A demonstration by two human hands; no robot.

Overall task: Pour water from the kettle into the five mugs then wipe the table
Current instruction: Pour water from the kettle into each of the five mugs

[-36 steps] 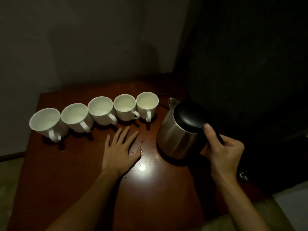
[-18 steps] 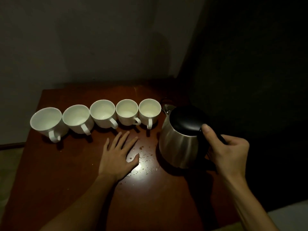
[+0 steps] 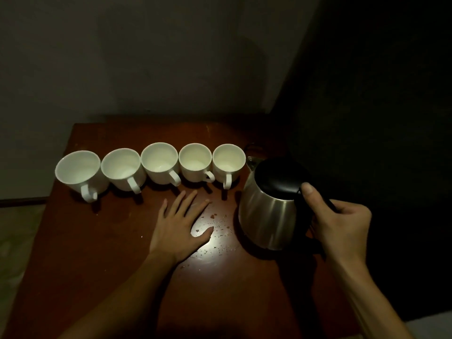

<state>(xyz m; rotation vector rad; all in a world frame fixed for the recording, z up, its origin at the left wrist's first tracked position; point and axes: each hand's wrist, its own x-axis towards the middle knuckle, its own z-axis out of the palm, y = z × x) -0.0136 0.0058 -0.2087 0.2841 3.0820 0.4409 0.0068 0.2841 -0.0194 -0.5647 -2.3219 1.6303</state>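
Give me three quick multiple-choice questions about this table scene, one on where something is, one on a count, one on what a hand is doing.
1. Where is the kettle relative to the row of mugs?
A. at its right end
B. at its left end
C. behind it

2. How many white mugs are there?
A. three
B. five
C. seven

3. What is the left hand doing?
A. gripping a mug
B. holding a cloth
C. lying flat on the table

Answers: 1 A, it sits past the rightmost mug, held by the right hand. 2 B, five stand in a line. 3 C, fingers are spread on the wood.
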